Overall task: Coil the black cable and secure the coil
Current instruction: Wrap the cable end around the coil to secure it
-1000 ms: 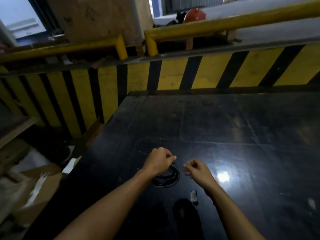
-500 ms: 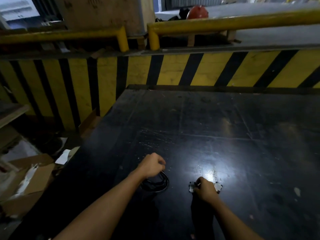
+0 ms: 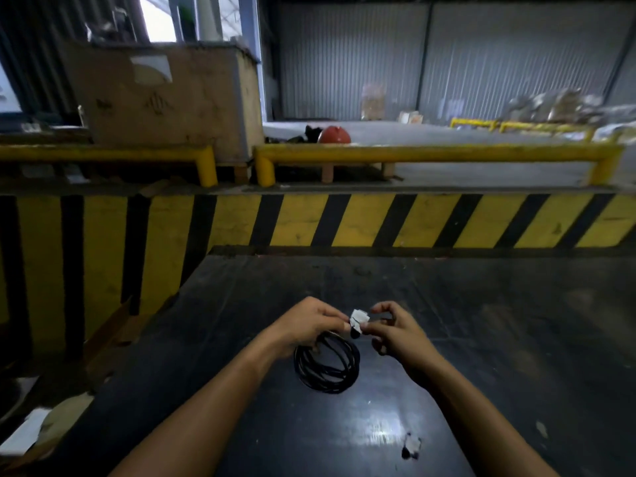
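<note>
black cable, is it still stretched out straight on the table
No, the black cable is wound into a round coil, gripped by the left hand, while the right hand pinches a small white piece at its top.

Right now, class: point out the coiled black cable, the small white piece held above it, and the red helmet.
coiled black cable (image 3: pixel 327 368), head view: on the coil's lower strands.
small white piece (image 3: pixel 359 317), head view: its middle, between the fingertips.
red helmet (image 3: pixel 334 134), head view: its dome.
</note>
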### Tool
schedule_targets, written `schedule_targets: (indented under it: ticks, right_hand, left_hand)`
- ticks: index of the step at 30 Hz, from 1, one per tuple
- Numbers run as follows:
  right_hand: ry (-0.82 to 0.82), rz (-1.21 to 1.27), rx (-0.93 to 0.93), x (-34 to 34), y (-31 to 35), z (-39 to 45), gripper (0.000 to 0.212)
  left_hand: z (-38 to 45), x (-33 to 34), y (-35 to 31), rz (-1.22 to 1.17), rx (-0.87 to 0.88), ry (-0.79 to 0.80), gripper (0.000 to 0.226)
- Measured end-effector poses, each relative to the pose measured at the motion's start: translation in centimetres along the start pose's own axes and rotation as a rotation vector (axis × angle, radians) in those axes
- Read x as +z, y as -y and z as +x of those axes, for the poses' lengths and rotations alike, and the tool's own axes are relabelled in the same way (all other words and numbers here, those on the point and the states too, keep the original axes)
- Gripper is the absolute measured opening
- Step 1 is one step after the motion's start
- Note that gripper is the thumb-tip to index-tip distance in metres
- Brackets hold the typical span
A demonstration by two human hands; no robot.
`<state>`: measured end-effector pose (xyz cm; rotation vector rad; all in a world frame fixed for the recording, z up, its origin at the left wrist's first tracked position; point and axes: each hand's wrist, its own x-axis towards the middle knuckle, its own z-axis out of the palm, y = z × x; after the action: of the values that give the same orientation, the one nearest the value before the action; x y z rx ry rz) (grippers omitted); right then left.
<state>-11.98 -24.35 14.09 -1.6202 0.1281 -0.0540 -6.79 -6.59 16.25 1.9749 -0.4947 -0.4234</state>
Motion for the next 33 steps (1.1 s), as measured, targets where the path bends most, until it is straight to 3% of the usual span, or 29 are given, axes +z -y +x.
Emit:
schedule_targets:
  ticks: [7, 22, 25, 33]
  right_hand:
    - [-0.021, -0.056, -0.196, -0.1, 6.1, -0.2, 0.019]
    - [0.123, -0.492, -0.565, -2.4, 9.3, 0.3, 0.023]
    - [0.152, -0.447, -0.57, -2.8, 9.7, 0.3, 0.03]
    - [0.134, -0.257, -0.535, -2.7, 9.7, 0.8, 0.009]
  left_hand:
    - [0.6, -2.1, -4.1, -0.1, 0.073, 0.034, 0.016]
    - [1.5, -4.1, -8.2, -0.117, 0.238, 0.162, 0.015]
    - [1.5, -4.1, -8.6, -0.102, 0.259, 0.193, 0.015]
    - [1.3, -4.0, -9.4, -0.148, 0.294, 0.195, 0.018]
